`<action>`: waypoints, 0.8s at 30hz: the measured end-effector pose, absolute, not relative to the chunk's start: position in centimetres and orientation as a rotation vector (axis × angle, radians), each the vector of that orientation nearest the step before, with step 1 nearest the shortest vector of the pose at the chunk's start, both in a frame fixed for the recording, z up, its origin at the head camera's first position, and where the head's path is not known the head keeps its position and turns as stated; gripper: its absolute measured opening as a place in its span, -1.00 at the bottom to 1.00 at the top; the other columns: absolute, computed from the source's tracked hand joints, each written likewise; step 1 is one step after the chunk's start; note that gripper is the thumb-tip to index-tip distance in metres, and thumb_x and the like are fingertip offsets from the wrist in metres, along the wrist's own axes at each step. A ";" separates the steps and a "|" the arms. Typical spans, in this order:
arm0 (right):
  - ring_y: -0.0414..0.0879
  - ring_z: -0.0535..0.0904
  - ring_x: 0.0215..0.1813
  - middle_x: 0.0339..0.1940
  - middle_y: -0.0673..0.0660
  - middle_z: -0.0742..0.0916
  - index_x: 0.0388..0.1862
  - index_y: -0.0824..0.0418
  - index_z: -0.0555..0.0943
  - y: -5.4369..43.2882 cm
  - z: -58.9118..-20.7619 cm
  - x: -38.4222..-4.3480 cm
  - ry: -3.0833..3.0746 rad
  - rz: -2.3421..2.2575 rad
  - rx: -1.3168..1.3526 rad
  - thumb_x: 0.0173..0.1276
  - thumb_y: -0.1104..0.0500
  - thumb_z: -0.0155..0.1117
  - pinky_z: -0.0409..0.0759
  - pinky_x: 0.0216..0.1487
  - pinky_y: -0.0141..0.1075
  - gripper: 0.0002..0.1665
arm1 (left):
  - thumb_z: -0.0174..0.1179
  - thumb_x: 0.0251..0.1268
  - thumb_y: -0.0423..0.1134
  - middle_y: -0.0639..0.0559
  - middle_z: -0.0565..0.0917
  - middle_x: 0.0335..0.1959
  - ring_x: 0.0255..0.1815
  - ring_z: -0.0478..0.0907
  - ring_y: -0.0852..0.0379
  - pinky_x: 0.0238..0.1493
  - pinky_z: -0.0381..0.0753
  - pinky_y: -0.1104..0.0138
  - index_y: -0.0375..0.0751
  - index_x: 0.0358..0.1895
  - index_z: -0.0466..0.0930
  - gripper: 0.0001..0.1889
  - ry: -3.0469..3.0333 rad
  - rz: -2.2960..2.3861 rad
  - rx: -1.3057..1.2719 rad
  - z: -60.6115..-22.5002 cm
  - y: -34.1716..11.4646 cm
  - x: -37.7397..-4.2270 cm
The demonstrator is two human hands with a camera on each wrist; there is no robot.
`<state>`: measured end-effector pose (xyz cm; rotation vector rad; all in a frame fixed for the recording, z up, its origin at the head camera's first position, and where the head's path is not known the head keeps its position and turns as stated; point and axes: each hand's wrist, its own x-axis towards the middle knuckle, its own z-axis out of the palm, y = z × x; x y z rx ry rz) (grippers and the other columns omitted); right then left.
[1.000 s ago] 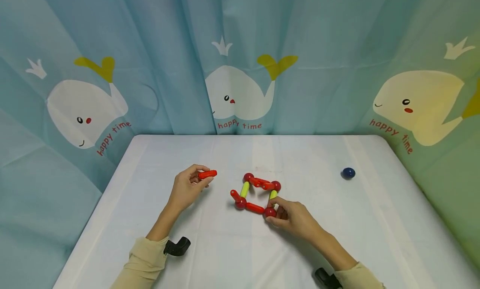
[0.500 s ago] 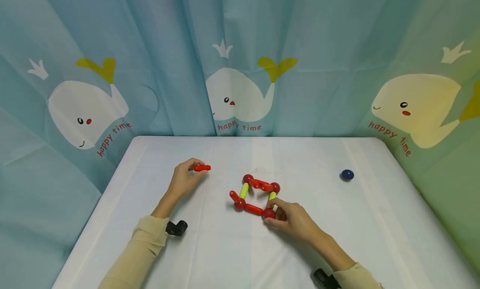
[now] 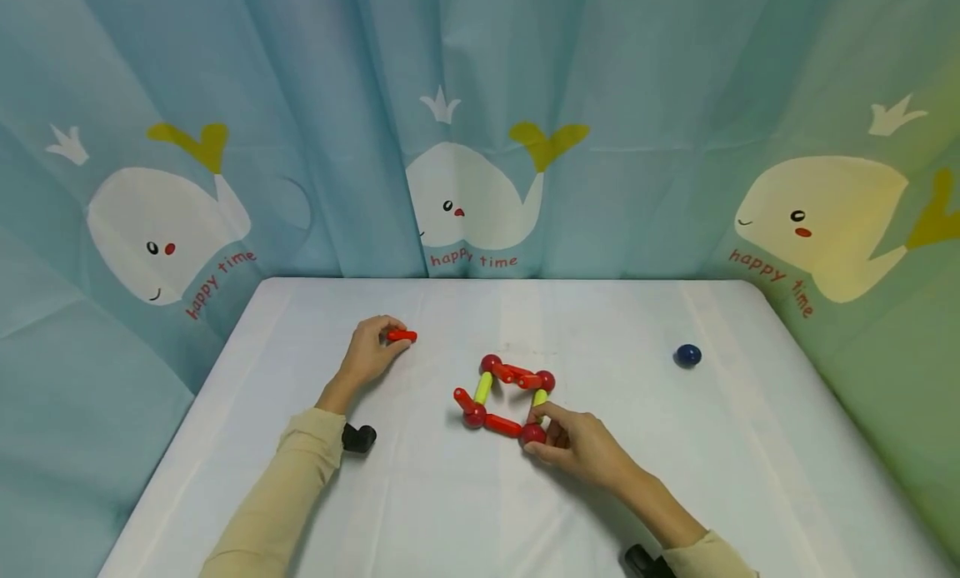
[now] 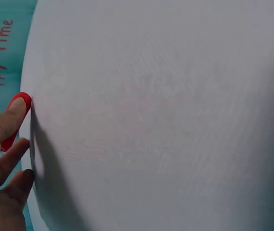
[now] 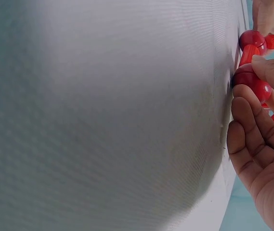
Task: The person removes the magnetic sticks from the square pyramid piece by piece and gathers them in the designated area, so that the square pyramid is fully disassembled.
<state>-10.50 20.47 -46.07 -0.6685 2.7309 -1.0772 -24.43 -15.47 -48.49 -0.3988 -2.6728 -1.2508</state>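
My left hand (image 3: 369,351) pinches a short red rod (image 3: 402,336) between thumb and fingers, over the table's left half. To its right lies a four-sided frame of dark red balls joined by rods. Two sides are red, such as the front rod (image 3: 502,426); two are yellow-green, such as the left rod (image 3: 483,387). From the front-left ball (image 3: 474,416) another red rod slants upward, and more red rods lean inward at the back side. My right hand (image 3: 588,446) grips the front-right ball (image 5: 252,84) with thumb and fingers, partly covering the right yellow-green rod (image 3: 540,398).
A dark blue ball (image 3: 688,356) lies alone on the right part of the white-covered table (image 3: 600,328). Behind the table's far edge hangs a blue-green curtain (image 3: 345,145) printed with whales. Black camera mounts sit at both wrists.
My left hand, still pinching the red rod, has drawn slightly left and back, away from the frame. My right hand keeps its grip on the ball. The whole view has shifted slightly.
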 end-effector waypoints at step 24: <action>-0.34 0.43 -0.48 -0.52 -0.15 0.58 0.03 0.14 0.62 20.2 -45.9 -10.3 2.714 -1.099 -0.670 0.32 0.11 0.50 0.47 -0.44 -0.42 -0.64 | 0.31 0.36 -0.42 -0.38 0.60 0.19 0.24 0.47 -0.31 0.33 0.41 -0.10 -0.37 0.18 0.58 -0.65 -2.809 -1.171 -0.277 -47.9 -15.1 -25.2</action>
